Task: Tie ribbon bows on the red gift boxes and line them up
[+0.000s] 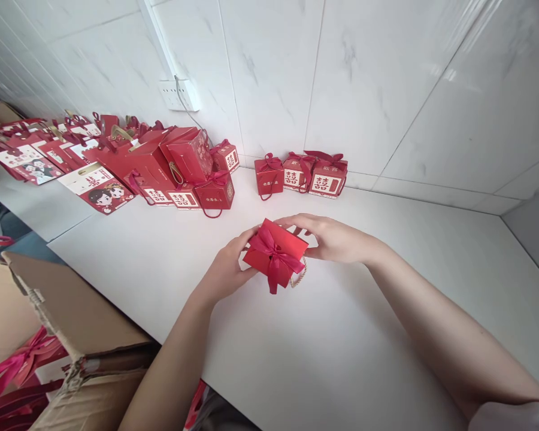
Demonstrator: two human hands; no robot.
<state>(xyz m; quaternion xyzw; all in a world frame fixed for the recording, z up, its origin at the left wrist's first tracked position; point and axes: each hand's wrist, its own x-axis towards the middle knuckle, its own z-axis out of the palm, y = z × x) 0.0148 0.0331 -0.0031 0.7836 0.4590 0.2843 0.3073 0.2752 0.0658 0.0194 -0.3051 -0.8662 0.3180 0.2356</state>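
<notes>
- Pinching a red box from both sides, the two grips hold it over the desk.
- Left hand presses its left side; right hand clamps its right edge.
- A bow tops the box, between the grips.
- Beyond the grips, well apart, stand three boxes.
</notes>
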